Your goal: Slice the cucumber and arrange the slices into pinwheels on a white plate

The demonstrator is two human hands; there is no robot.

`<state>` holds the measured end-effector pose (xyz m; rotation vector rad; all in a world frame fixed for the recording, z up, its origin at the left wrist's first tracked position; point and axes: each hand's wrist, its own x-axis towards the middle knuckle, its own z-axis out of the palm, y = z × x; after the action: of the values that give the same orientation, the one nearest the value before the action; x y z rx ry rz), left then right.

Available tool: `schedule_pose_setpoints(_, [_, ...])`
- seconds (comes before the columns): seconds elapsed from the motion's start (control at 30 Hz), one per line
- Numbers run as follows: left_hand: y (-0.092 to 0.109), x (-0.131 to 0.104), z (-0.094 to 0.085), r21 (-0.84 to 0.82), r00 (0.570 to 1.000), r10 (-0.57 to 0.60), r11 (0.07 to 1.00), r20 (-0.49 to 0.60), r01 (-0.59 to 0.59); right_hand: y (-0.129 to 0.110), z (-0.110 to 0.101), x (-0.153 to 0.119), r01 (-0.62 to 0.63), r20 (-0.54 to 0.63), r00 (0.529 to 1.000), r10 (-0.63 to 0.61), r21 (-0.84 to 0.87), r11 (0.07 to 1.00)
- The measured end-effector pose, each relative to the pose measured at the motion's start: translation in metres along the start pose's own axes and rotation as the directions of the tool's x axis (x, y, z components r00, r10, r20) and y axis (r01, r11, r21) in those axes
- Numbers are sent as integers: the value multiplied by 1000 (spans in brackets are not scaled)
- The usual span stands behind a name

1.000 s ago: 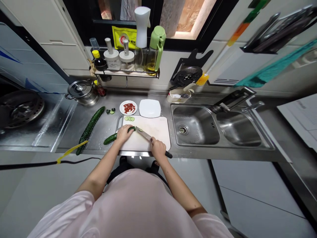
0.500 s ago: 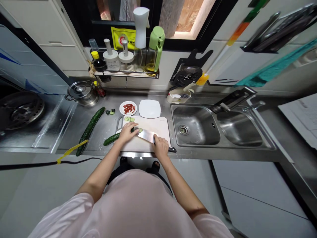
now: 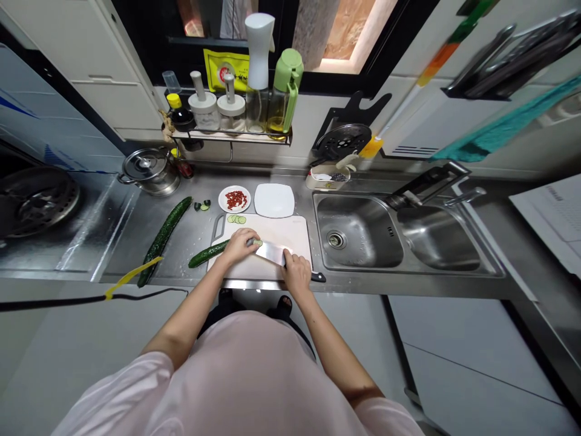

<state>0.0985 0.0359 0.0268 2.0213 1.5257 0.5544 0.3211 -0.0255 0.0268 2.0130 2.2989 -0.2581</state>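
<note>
My right hand (image 3: 297, 272) is wrapped round the black handle of a broad kitchen knife (image 3: 270, 252), its blade lying over the white cutting board (image 3: 290, 233). At the blade's far end my left hand (image 3: 240, 245) has its thumb and fingers closed on a pale cucumber slice (image 3: 258, 242). A cut cucumber (image 3: 209, 254) extends left from under that hand, past the board's edge. Several cucumber slices (image 3: 236, 219) overlap at the board's upper left. The cucumber's cut end is hidden by my left hand.
A whole cucumber (image 3: 166, 239) and small cucumber end pieces (image 3: 203, 206) lie left of the board. Behind it stand a plate of chopped red pieces (image 3: 236, 198) and a white square plate (image 3: 274, 200). A steel pot (image 3: 152, 172) stands back left; a double sink (image 3: 358, 233) is right.
My left hand's fingers have drawn together at the blade and now pinch the slice that lay on it. My right hand and the knife have barely shifted.
</note>
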Motion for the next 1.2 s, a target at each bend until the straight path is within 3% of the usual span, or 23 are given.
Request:
schedule_pose_setpoints(0.27, [2, 3, 11, -78, 997, -49, 996, -54, 44, 4, 6, -2, -7, 10, 1000, 7, -4, 1000])
schedule_pose_setpoints(0.4, [-7, 8, 15, -176, 980, -167, 974, -113, 146, 8, 8, -2, -37, -4, 999, 37, 2, 999])
schedule_pose_setpoints(0.5, [-18, 14, 15, -200, 942, -283, 948, -177, 247, 12, 10, -2, -65, -8, 998, 65, 8, 998])
schedule_pose_setpoints(0.73, [-39, 35, 12, -122, 862, -435, 900, -258, 418, 18, 15, 0, -104, -9, 994, 104, 15, 994])
schedule_pose_setpoints(1.2, [-60, 72, 15, 74, 838, -473, 858, -272, 508, 18, 14, 0, -134, 4, 991, 134, 60, 989])
